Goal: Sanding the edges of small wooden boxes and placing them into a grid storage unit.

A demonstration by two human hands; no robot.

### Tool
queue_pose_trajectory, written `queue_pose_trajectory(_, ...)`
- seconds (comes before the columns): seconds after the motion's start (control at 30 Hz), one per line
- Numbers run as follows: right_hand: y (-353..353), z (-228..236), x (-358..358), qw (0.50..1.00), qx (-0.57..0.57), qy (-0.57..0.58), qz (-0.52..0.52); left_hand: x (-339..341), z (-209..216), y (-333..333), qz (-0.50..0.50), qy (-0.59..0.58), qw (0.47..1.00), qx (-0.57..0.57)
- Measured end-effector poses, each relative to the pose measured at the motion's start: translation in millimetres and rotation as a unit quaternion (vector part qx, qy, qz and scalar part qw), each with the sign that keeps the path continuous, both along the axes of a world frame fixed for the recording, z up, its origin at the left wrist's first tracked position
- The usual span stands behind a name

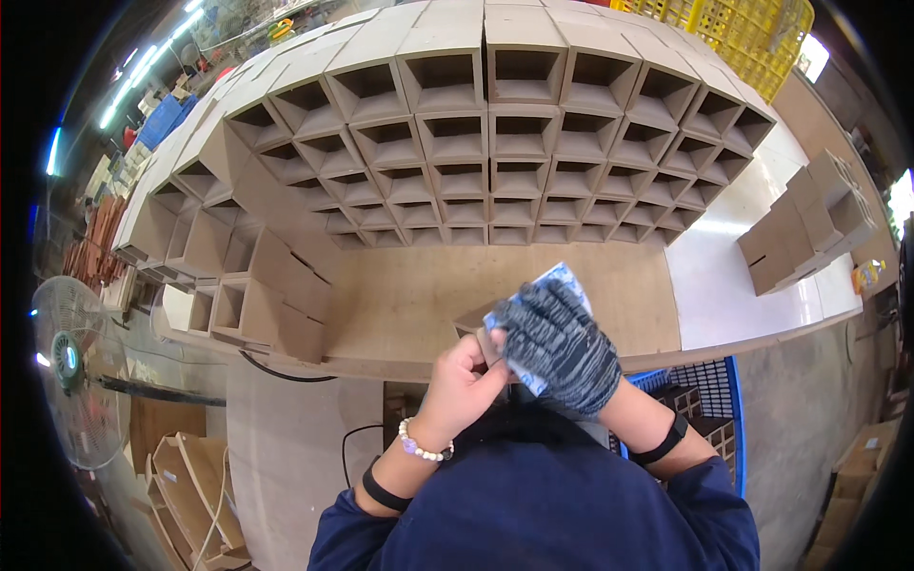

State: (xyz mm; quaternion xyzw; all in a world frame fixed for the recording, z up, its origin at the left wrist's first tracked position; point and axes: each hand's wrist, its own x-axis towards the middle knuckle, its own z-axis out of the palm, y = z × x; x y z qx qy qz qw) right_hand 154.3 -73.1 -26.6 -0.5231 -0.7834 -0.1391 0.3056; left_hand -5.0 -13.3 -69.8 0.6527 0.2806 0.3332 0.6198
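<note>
My bare left hand (459, 385), with a beaded bracelet at the wrist, is closed with thumb and forefinger pinched on the near edge of a small brown box-like piece (468, 325). My right hand (562, 352), in a grey-and-black knit glove, lies over a flat blue-and-white patterned sheet (568, 279) with its fingers bent round it. The sheet rests against the brown piece, most of which is hidden behind my hands. Both hands meet at the front edge of the wooden table (400, 285).
Rows of open square brown boxes (459, 127) are stacked across the back, with more boxes (255, 314) at left. Another box stack (800, 228) stands on the white surface at right. A blue crate (714, 390) sits below the table; a fan (76, 371) stands left.
</note>
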Motion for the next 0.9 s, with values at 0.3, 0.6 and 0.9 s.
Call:
queue_pose_trajectory(0.3, -8, 10, 4, 0.998, -0.027, -0.057, 0.028, -10, 14, 5, -0.122, -0.015, 0.989, -0.078)
queue_pose_trajectory(0.6, -5, 20, -2, 0.997, -0.045, -0.056, -0.024, -8, 7, 2, -0.105, 0.040, 0.993, -0.036)
queue_pose_trajectory(0.9, 0, 17, -2, 0.999, -0.036, -0.008, -0.015, -9, 18, 5, -0.093, 0.108, 0.989, 0.025)
